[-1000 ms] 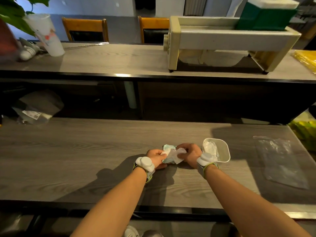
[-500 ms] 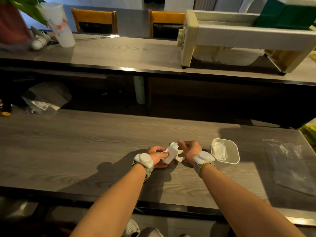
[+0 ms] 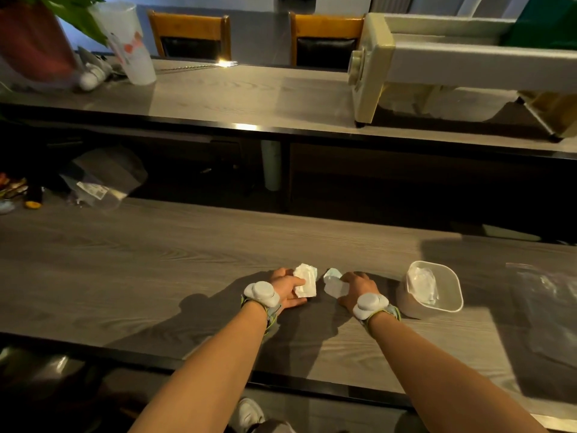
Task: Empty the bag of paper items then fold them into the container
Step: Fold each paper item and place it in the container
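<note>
1 view only: head-worn wide-angle camera, above and behind both forearms, facing forward and down. Left hand (image 3: 288, 287) and right hand (image 3: 357, 289) low-centre, close range. Table (image 3: 156, 260) fills foreground; second counter (image 3: 249, 98) beyond hands, farther.

The room is dim and the light looks warm and yellow. A bright spot of glare shines on the far counter (image 3: 228, 63) near the fork, and another shines on its dark front edge. The two arms throw big dark shadows on the gray wooden table (image 3: 125, 276), falling to the left. A wide shadow covers the right side near the clear plastic bag (image 3: 549, 310). The space under the far counter is almost black. Straight lines bend near the edges. The plant (image 3: 78, 17) and the red thing at top left look blurry.
</note>
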The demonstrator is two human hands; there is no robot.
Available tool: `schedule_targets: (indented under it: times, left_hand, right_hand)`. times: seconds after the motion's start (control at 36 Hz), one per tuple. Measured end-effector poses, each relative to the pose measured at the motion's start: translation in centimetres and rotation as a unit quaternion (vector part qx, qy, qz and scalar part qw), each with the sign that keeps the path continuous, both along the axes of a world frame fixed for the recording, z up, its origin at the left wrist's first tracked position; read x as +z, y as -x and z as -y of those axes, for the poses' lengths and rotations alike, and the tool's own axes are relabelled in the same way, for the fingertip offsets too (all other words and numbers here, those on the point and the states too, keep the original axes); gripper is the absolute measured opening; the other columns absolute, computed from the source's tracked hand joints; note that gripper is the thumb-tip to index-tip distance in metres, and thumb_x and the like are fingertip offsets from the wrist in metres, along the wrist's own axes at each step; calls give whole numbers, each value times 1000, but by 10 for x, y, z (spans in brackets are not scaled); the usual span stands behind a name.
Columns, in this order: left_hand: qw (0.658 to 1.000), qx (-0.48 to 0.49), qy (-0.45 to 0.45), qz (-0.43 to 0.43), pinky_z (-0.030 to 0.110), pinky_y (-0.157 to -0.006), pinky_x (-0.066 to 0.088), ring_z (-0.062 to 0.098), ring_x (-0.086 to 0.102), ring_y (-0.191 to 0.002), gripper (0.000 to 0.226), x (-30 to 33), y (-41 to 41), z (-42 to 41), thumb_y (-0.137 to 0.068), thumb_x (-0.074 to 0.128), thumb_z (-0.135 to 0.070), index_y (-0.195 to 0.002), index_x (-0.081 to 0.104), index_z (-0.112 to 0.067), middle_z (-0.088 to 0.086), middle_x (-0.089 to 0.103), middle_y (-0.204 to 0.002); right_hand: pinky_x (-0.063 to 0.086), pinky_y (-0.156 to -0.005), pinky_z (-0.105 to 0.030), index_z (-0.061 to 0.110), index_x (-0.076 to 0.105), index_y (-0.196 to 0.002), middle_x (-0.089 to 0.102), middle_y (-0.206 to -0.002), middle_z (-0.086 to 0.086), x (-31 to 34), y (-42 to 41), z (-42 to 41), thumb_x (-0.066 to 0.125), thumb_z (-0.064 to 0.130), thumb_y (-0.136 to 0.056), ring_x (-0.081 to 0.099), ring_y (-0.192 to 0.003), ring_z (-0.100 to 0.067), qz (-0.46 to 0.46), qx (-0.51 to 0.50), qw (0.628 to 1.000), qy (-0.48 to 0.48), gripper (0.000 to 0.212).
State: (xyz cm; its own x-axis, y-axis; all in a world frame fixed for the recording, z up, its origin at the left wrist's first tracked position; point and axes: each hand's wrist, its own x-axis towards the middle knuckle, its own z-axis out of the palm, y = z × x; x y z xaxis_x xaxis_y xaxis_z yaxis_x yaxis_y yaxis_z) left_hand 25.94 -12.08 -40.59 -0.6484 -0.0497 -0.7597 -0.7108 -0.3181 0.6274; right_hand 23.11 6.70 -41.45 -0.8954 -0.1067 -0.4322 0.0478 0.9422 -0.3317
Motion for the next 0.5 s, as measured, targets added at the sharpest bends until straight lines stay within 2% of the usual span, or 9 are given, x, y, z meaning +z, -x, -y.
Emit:
schedule_targets:
  times: [0.06,0.11,0.17,0.19,0.28,0.33,0.36,0.42,0.5]
  left_hand:
    - [1000,5,4,1,41,-75,55,32,60,-101,28,-2,-1,0,-90,56,0,-114,49,-15,14,60,-115]
    - [1000,4,22,0,41,-76,56,32,60,-101,32,-1,0,-4,-92,55,-2,-120,50,-16,15,59,-117]
    - [999,3,33,-8,40,-73,56,33,59,-102,34,0,0,-6,-93,53,-2,-124,52,-15,17,59,-121]
    - [999,5,34,-11,39,-70,55,34,59,-103,33,1,0,-8,-93,52,-1,-123,53,-14,17,59,-123]
    - [999,14,35,-8,37,-65,54,36,59,-109,31,4,0,-13,-93,53,-3,-123,53,-9,18,59,-123]
    - [999,12,32,-3,36,-66,54,32,60,-102,27,4,-1,-19,-94,54,-8,-120,54,-10,16,60,-123]
    - [1000,9,27,-3,36,-67,55,30,62,-98,28,5,-2,-21,-94,54,-11,-123,53,-10,16,61,-122]
    - [1000,7,1,-2,36,-68,56,28,66,-88,34,5,-3,-25,-95,54,-21,-127,52,-11,16,64,-122]
    - [999,-4,-49,-6,37,-76,57,25,70,-83,37,6,-3,-26,-96,50,-41,-121,59,-15,13,70,-109]
  right_hand:
    - [50,-87,-30,20,68,-112,65,-118,-8,1,-2,1,67,30,-78,61,-108,-31,2,-10,1000,9,36]
    - [48,-74,-26,18,70,-97,69,-97,-4,5,-3,-2,68,37,-80,65,-91,-26,27,-57,997,43,27]
    - [49,-71,-27,20,68,-81,68,-82,-3,8,-3,-1,67,40,-81,63,-77,-22,58,-136,980,130,19]
    - [51,-71,-29,19,67,-76,68,-81,-5,9,-2,1,68,36,-83,62,-76,-23,65,-191,960,196,19]
    - [49,-61,-30,11,68,-76,65,-85,-14,15,-4,14,66,17,-88,60,-74,-26,107,-336,847,398,13]
    - [46,-55,-27,6,70,-86,66,-83,-13,22,-7,22,66,12,-87,60,-70,-23,133,-361,797,465,7]
    - [45,-53,-26,6,70,-88,66,-80,-12,24,-8,25,66,11,-87,59,-67,-21,138,-362,786,483,7]
    - [45,-51,-25,7,69,-81,65,-74,-10,26,-8,31,67,10,-87,58,-64,-20,136,-359,783,489,6]
    - [52,-53,-28,8,66,-71,66,-75,-15,24,-5,38,71,7,-84,63,-69,-27,116,-344,810,460,14]
